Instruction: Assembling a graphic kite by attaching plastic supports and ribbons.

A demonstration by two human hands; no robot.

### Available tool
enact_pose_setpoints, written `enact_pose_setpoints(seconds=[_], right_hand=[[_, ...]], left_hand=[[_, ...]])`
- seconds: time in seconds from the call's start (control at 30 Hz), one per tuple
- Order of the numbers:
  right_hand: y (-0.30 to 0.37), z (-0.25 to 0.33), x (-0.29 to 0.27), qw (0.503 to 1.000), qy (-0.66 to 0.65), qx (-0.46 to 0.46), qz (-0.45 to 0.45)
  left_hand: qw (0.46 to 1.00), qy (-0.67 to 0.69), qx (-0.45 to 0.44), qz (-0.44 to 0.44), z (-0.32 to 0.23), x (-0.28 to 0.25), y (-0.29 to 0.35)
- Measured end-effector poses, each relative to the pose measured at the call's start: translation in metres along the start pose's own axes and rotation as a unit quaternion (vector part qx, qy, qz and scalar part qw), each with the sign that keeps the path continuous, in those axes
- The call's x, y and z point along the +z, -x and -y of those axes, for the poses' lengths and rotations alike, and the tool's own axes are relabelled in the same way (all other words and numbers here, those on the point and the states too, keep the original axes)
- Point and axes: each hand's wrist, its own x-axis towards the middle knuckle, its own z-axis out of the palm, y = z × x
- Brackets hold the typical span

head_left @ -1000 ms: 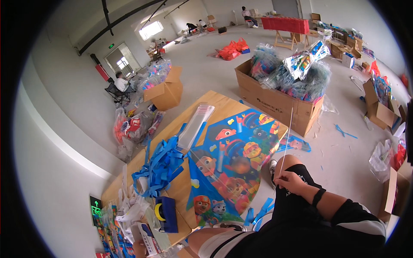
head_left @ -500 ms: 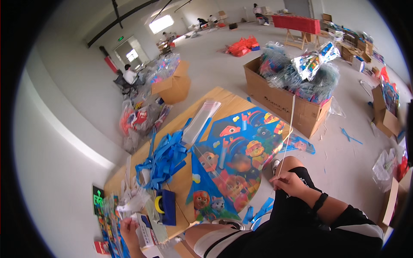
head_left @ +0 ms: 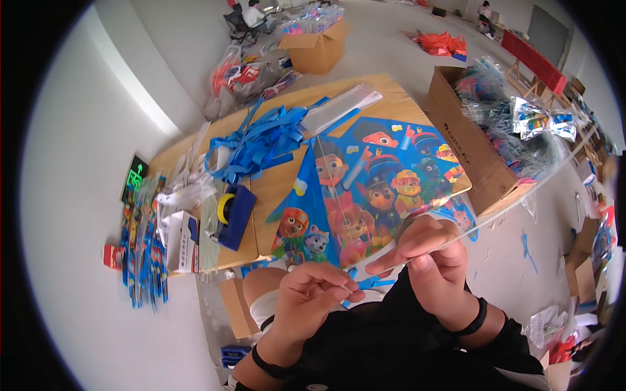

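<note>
Over my lap, my right hand [head_left: 437, 264] pinches a long, thin, pale rod [head_left: 521, 201] between thumb and fingers. The rod slants up to the far right, past the cardboard box. My left hand [head_left: 306, 300] is close by on the left, its thumb and fingertips closed on a small whitish piece [head_left: 346, 288] too small to name. The two hands are apart. Just beyond them, a blue kite sail [head_left: 385, 186] printed with cartoon dogs and a child lies spread over the wooden table [head_left: 385, 88] and past its near edge.
Left on the table are blue ribbons [head_left: 261, 140], a blue tape dispenser [head_left: 236, 218], a small white box [head_left: 182, 241] and clear plastic sleeves [head_left: 342, 107]. A large cardboard box [head_left: 466, 143] of wrapped goods stands beyond the right edge. Another person [head_left: 253, 14] sits far off.
My left hand has left the white box at the table's left and come to the middle. My right hand has tilted the rod from near upright to a low slant. The view has turned down.
</note>
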Motion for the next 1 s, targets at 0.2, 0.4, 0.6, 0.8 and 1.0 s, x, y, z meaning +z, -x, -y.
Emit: enact_pose_setpoints(seconds=[0.2,0.4,0.6,0.8,1.0], right_hand=[[0.017,-0.012,-0.002,0.997,0.077,0.003,-0.002],[0.016,-0.010,-0.002,0.993,0.113,-0.018,-0.005],[0.015,-0.011,-0.009,0.988,0.139,-0.056,0.026],[0.016,-0.013,-0.012,0.959,0.244,-0.101,0.101],[0.019,-0.025,-0.005,0.962,0.210,-0.162,0.071]], left_hand=[[0.997,-0.040,-0.025,-0.055,-0.001,0.016,0.012],[0.994,-0.101,-0.003,-0.049,-0.004,0.018,0.010],[0.993,-0.098,-0.020,-0.063,0.001,0.020,0.004],[0.980,-0.167,-0.004,-0.112,0.006,0.019,0.004],[0.966,-0.209,0.025,-0.148,0.009,0.020,0.005]])
